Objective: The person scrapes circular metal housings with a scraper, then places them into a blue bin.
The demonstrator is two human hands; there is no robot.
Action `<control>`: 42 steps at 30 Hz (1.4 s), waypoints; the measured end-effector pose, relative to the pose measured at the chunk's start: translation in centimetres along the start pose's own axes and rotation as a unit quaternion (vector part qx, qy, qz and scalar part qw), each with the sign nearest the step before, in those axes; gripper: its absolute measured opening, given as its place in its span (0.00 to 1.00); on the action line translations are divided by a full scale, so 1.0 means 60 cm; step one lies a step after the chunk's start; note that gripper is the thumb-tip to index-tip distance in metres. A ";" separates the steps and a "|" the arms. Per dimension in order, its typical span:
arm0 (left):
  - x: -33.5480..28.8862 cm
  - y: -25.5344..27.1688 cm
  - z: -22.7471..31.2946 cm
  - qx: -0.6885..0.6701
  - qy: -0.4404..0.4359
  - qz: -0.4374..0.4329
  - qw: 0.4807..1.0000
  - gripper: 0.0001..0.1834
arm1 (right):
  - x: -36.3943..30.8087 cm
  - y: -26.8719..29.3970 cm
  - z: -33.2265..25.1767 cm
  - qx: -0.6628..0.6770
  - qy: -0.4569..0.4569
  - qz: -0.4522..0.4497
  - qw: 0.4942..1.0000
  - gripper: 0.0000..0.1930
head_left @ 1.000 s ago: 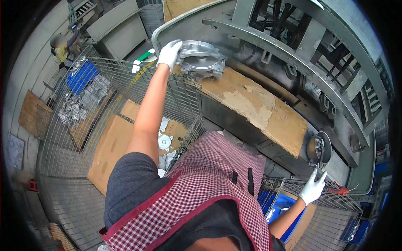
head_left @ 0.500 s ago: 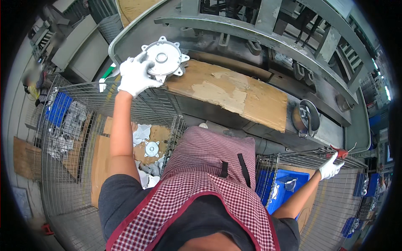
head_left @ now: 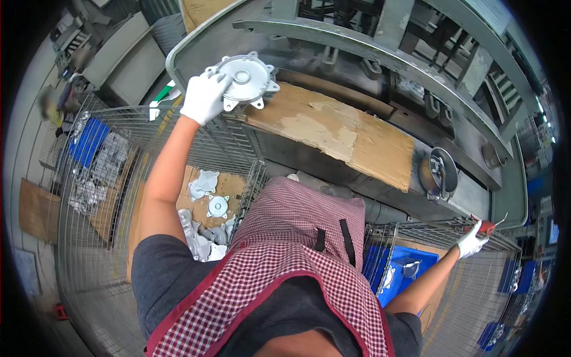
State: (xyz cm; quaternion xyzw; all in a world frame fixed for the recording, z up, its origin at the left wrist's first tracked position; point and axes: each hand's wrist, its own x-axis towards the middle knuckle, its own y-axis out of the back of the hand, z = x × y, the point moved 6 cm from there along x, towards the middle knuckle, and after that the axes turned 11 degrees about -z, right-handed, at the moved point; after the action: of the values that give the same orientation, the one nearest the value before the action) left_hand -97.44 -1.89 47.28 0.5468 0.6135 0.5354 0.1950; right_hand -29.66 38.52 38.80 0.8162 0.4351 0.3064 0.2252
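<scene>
My left hand point(head_left: 206, 97), in a white glove, grips the left edge of a round silver metal casting point(head_left: 253, 81) with lugs around its rim and a raised ring in the middle. The casting is tilted, just above the left end of the cardboard-topped ledge point(head_left: 380, 152). Far to the right, my gloved right hand point(head_left: 471, 243) is closed at a red air blow gun point(head_left: 486, 227) with a thin nozzle, by the top edge of a wire cage. Its fingertips partly disappear behind the gun.
A metal pot point(head_left: 426, 172) with tools stands on the ledge's right end, below a heavy machine frame point(head_left: 333, 37). The left wire cage point(head_left: 259, 178) holds cardboard and several castings point(head_left: 217, 206). A blue bin point(head_left: 425, 257) with parts sits in the right cage.
The view has shifted slightly. My left hand has turned and tilted the casting, and its fingers now lie closer together. My right hand stays at the red blow gun.
</scene>
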 end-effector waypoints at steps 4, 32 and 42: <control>-0.006 0.018 0.001 -0.034 0.016 0.089 0.995 0.16 | 0.048 -0.028 0.013 0.087 0.027 0.022 0.996 0.39; -0.073 -0.190 -0.140 -0.468 0.392 0.340 0.715 0.29 | -0.200 -0.284 -0.446 -0.096 0.248 -0.362 0.893 0.30; -0.071 -0.184 -0.119 -0.467 0.395 0.313 0.727 0.34 | -0.150 -0.317 -0.508 -0.160 0.225 -0.395 0.876 0.27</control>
State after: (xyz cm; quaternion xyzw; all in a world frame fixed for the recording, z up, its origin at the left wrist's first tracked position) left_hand -107.06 -6.91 38.69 0.2864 0.1017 0.9526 -0.0124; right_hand -65.67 43.83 45.66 0.4378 0.7053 0.4330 0.3512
